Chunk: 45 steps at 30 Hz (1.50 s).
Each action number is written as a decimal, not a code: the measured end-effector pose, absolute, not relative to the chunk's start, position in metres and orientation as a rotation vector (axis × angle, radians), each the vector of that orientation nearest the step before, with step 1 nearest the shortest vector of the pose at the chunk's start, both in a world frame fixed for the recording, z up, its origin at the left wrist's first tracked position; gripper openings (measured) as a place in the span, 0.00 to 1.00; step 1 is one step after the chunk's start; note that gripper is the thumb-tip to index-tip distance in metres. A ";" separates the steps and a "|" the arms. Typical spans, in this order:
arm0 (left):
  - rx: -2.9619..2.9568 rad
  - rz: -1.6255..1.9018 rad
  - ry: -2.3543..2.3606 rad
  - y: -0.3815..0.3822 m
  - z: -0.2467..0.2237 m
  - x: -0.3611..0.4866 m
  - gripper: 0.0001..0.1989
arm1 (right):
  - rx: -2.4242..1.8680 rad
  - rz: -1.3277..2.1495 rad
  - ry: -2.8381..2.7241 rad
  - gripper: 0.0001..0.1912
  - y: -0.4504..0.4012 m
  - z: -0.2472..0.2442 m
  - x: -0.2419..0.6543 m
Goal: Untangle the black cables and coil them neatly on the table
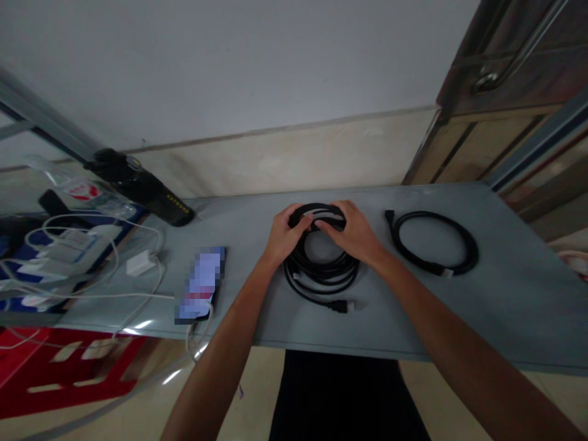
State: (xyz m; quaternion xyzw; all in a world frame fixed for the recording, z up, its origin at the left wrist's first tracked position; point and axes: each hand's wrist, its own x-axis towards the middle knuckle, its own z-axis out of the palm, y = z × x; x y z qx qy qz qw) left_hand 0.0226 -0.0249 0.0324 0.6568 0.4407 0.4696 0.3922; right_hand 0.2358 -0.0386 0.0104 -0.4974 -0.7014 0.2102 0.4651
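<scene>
A thick coil of black HDMI cable (321,269) lies on the grey table in front of me, one plug (340,305) sticking out at its lower right. My left hand (287,231) is closed round the upper left of the coil, thumb on top. From the other side, my right hand (350,228) grips the upper right, so the two thumbs nearly meet over the far strands. The fingers are partly hidden behind the loops. Farther right, apart from my hands, rests a second, thinner coil of black cable (471,248) with its two plugs showing.
A phone (202,283) with a white cord lies left of my arm. Beyond it are a white charger (141,262), a power strip (85,248) with tangled cords, a black bottle (154,193) and a clear plastic bottle (85,187). A wall borders the table's far edge.
</scene>
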 end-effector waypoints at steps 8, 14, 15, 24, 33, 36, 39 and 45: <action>1.775 1.100 1.115 -0.016 0.017 0.016 0.28 | -1.308 0.531 -1.862 0.16 -0.033 -0.001 0.237; 1.761 1.029 0.992 -0.015 0.017 0.013 0.27 | -1.282 0.518 -1.971 0.28 -0.034 0.000 0.241; 1.783 1.017 0.988 -0.015 0.018 0.012 0.27 | -1.290 0.507 -1.997 0.29 -0.033 -0.001 0.241; 1.831 0.974 1.093 -0.019 0.028 0.010 0.24 | -1.321 0.451 -2.014 0.16 -0.033 0.003 0.240; 1.847 1.035 1.149 -0.020 0.030 0.015 0.12 | -1.414 0.466 -1.908 0.06 -0.034 0.009 0.242; 1.812 1.048 1.037 -0.018 0.026 0.016 0.20 | -1.437 0.460 -1.862 0.07 -0.032 0.007 0.244; 1.799 1.044 0.994 -0.017 0.022 0.015 0.25 | -1.482 0.454 -1.800 0.10 -0.032 0.004 0.246; 1.829 1.077 0.970 -0.014 0.014 0.014 0.27 | -1.462 0.413 -1.777 0.09 -0.030 -0.003 0.246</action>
